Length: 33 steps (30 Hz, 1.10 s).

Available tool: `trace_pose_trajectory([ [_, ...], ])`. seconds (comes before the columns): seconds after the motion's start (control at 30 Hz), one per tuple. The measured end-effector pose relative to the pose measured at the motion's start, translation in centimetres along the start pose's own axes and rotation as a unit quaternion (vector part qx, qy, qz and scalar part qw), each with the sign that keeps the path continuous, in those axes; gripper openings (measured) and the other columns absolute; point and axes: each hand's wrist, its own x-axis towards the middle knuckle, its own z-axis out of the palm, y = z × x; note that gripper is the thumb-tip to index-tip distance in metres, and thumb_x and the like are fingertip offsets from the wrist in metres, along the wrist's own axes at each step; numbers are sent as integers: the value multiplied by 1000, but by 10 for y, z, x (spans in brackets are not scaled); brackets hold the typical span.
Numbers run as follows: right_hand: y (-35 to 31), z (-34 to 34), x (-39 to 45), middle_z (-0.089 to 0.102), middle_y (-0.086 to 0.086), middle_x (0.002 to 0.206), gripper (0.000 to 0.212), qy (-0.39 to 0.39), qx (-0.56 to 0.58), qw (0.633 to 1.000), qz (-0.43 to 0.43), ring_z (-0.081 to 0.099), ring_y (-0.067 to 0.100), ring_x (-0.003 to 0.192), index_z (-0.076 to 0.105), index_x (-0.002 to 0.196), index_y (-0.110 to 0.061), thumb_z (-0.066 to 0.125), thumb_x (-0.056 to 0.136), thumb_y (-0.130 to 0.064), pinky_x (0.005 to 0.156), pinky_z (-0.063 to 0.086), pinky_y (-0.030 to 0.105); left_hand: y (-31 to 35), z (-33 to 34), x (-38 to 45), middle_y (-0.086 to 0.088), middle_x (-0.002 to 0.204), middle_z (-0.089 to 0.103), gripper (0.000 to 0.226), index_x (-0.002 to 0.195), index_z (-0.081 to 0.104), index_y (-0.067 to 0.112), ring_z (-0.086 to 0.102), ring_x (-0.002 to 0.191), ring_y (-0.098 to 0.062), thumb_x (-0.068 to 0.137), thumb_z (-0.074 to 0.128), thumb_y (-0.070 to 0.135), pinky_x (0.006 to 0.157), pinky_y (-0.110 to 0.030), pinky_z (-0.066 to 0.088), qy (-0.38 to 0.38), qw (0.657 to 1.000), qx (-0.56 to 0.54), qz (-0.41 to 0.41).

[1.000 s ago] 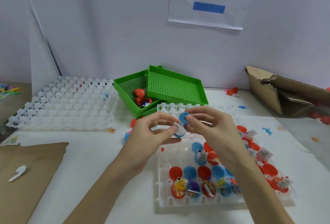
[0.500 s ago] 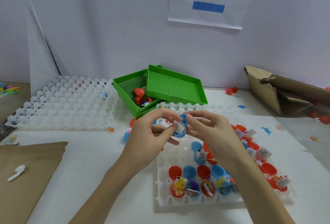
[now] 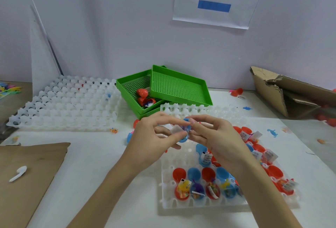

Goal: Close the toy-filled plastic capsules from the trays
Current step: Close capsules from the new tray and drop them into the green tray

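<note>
both the left hand and right hand pinch one blue capsule above the tray, steadying its halves for pressing together.

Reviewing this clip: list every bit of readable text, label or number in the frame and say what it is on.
"合模": large black characters on the white paper sign taped to the wall, above a solid blue bar with no text.
Small white paper tags in the capsules in the white tray: printed, too small to read.
Nothing else carries text.
</note>
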Motion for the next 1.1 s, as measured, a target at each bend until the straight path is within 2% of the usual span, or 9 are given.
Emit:
trace_pose_trajectory([
  [0.1,0,-1,0,79,13,101,26,2,19,1000,10,78,25,92,72,115,-4,72,94,-19,82,61,23,1,-1,-1,-1,105,68,29,106,84,24,75,78,-20,85,83,3,70,-33,65,-20,1000,8,-3],
  [0.17,1,-1,1,79,14,103,26,4,24,1000,12,78,24,92,72,116,-5,73,94,-19,83,61,24,2,-1,-2,1,105,67,30,107,83,25,75,76,-19,87,82,4,67,-27,62,-25,1000,7,1],
  [0.23,1,-2,1,79,14,103,26,7,28,999,14,78,24,92,73,115,-5,73,93,-20,82,61,23,3,2,-2,4,103,66,27,109,83,26,76,74,-18,88,82,10,65,-23,60,-22,1000,5,4],
  [0.33,2,-2,1,79,14,103,27,5,35,999,15,78,24,93,73,116,-5,73,93,-20,82,61,23,3,6,-3,8,101,65,26,108,82,26,76,75,-20,82,85,23,67,-29,63,2,1000,21,22],
  [0.47,2,-2,2,79,13,104,28,3,29,999,16,78,23,93,73,115,-7,75,92,-22,82,61,23,1,8,-4,3,108,58,31,106,82,30,73,76,-19,75,86,35,65,-26,62,28,997,61,43],
  [0.63,3,-2,2,79,15,104,27,4,39,999,18,78,25,95,72,116,-4,73,93,-19,83,61,24,-2,8,-4,1,108,50,29,109,82,30,66,84,-20,83,87,18,68,-28,64,30,995,74,56],
  [0.87,3,-1,2,78,16,105,26,12,44,999,17,77,26,96,72,116,-4,72,94,-18,84,61,24,0,7,-4,-1,114,44,29,114,81,24,67,92,-23,87,83,14,65,-27,64,22,992,94,83],
  [1.0,5,0,2,79,14,103,26,13,42,999,17,78,24,91,72,115,-4,72,94,-19,89,61,28,1,8,-5,-3,108,41,25,112,81,20,65,86,-22,88,82,14,60,-26,63,29,988,107,104],
  [1.1,6,2,3,79,15,102,27,14,47,999,18,78,25,92,71,116,-3,72,94,-20,92,61,31,0,7,-5,0,104,47,26,114,81,21,65,86,-23,90,80,12,61,-30,64,24,986,116,119],
])
